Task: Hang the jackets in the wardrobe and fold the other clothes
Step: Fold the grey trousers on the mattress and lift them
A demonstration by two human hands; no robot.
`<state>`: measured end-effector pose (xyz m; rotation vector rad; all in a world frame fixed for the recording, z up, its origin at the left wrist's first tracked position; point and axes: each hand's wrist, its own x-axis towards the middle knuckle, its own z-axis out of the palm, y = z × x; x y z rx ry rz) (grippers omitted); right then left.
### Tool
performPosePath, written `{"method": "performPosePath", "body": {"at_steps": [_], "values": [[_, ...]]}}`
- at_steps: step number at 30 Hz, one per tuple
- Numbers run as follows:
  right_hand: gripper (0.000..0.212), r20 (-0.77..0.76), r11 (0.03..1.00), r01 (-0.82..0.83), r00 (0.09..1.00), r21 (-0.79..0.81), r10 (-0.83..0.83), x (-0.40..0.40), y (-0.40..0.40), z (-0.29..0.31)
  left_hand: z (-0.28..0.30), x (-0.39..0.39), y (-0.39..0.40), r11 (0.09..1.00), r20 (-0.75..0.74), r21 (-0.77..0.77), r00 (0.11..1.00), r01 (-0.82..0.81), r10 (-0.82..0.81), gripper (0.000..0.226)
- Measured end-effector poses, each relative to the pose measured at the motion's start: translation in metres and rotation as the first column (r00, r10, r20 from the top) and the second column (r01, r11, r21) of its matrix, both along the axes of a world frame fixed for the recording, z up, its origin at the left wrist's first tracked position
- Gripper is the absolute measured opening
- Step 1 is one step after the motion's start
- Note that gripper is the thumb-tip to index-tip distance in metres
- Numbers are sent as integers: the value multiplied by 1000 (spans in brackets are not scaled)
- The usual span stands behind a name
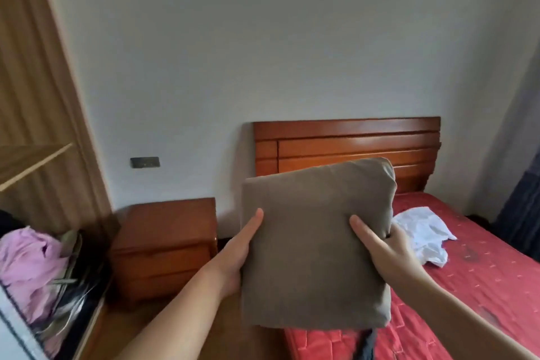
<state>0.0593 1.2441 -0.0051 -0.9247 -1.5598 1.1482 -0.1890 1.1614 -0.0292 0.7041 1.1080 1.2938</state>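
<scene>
A folded grey-brown garment [315,242] is held up in front of me, between both hands, above the bed's near left edge. My left hand [236,257] grips its left side with the thumb on top. My right hand [385,254] grips its right side, thumb on the front. A crumpled white garment [423,231] lies on the red bed [473,278]. The wooden wardrobe [35,114] stands open at the left, with a pink garment [26,266] among clothes in its lower part.
A wooden nightstand [166,240] stands between wardrobe and bed. The wooden headboard [344,143] is against the white wall. A dark curtain [523,199] hangs at the right. A dark strap [366,345] lies on the bed edge below the garment.
</scene>
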Motion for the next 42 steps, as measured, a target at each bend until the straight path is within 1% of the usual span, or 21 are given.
{"method": "performPosePath", "body": {"at_steps": [1, 4, 6, 9, 11, 13, 14, 17, 18, 19, 21, 23, 26, 29, 30, 32, 34, 35, 38, 40, 42], "values": [[9, 26, 998, -56, 998, 24, 55, -11, -7, 3, -4, -10, -19, 1000, 20, -4, 1000, -19, 19, 56], [41, 47, 972, -233, 972, 17, 232, -41, -24, 13, -1, -34, -68, 996, 53, 7, 994, -92, 92, 60], [48, 2, 922, -375, 926, -92, 377, -56, -29, 17, 8, -43, -94, 985, 29, 29, 986, -167, 166, 59], [71, -45, 795, -540, 833, -277, 551, -73, -33, 27, 24, -43, -125, 949, -19, 56, 950, -309, 311, 60], [71, -89, 699, -610, 774, -374, 627, -81, -34, 32, 33, -34, -142, 917, -49, 66, 916, -394, 398, 62], [64, -127, 622, -648, 730, -440, 671, -91, -40, 36, 37, -27, -159, 868, -69, 67, 865, -493, 497, 63], [66, -123, 612, -642, 730, -462, 673, -99, -44, 37, 40, -24, -169, 838, -93, 61, 833, -543, 546, 63], [91, -36, 649, -584, 756, -488, 654, -131, -67, 36, 52, -22, -201, 695, -191, 34, 678, -718, 710, 77], [94, -14, 652, -574, 756, -495, 655, -143, -76, 37, 56, -25, -212, 644, -213, 25, 625, -765, 751, 78], [91, -2, 651, -573, 751, -497, 660, -155, -86, 39, 59, -29, -223, 616, -223, 4, 600, -788, 768, 74], [73, 15, 662, -586, 743, -466, 669, -180, -105, 44, 62, -39, -243, 588, -227, -31, 578, -808, 784, 61], [61, 46, 686, -599, 738, -413, 673, -206, -120, 52, 65, -54, -260, 520, -231, -22, 510, -854, 828, 55], [63, 85, 667, -633, 697, -392, 712, -246, -135, 61, 69, -80, -280, 429, -258, -6, 416, -903, 872, 56], [73, 67, 585, -710, 612, -393, 788, -285, -143, 70, 75, -117, -296, 373, -253, 18, 357, -927, 899, 56], [72, 65, 583, -728, 603, -361, 795, -298, -145, 73, 76, -132, -299, 353, -248, 32, 334, -935, 909, 56], [60, 77, 636, -727, 641, -259, 763, -321, -148, 79, 80, -160, -299, 322, -247, 67, 297, -944, 922, 58], [50, 75, 698, -690, 699, -195, 712, -339, -146, 82, 82, -184, -292, 327, -242, 65, 303, -943, 922, 64], [48, 71, 719, -670, 720, -184, 690, -346, -142, 81, 82, -194, -287, 349, -235, 50, 329, -936, 915, 67], [47, 61, 772, -612, 776, -171, 628, -368, -122, 78, 78, -220, -267, 452, -208, 22, 438, -892, 875, 65], [47, 72, 800, -580, 801, -154, 595, -384, -107, 73, 74, -238, -253, 514, -229, 31, 494, -857, 839, 73], [47, 70, 803, -576, 805, -152, 590, -405, -90, 65, 69, -255, -238, 554, -289, 49, 519, -831, 804, 84]]}}
